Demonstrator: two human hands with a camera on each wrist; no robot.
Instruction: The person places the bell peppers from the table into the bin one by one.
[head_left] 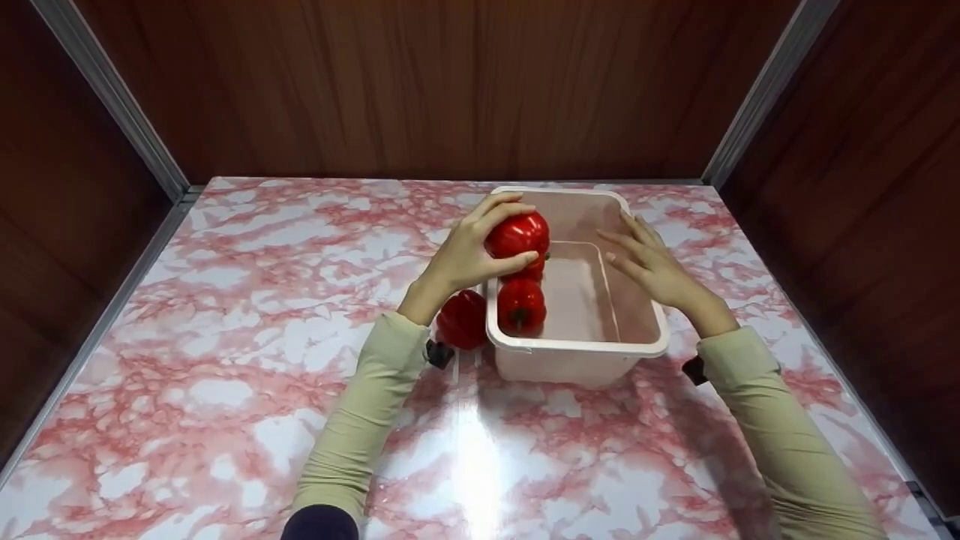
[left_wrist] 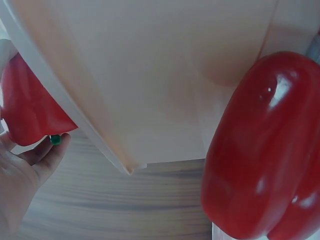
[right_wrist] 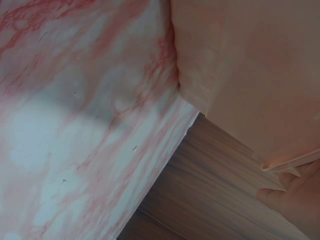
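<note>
The left hand's (head_left: 461, 259) fingers (head_left: 504, 204) curl round a red pepper (head_left: 517, 234), holding it over the left side of a pale bin (head_left: 577, 349). The right hand (head_left: 651, 262) rests with fingers straight and loosely spread on the bin's right rim. One more pepper (head_left: 520, 306) lies inside, right below the held one; another (head_left: 463, 319) sits on the marbled worktop (head_left: 225, 360), touching the bin's left wall. The glossy held pepper could slip and strike the one beneath, or catch the rim and roll outside.

Head view looks down from above; both wrist views — very close — share the bin (head_left: 577, 346).
</note>
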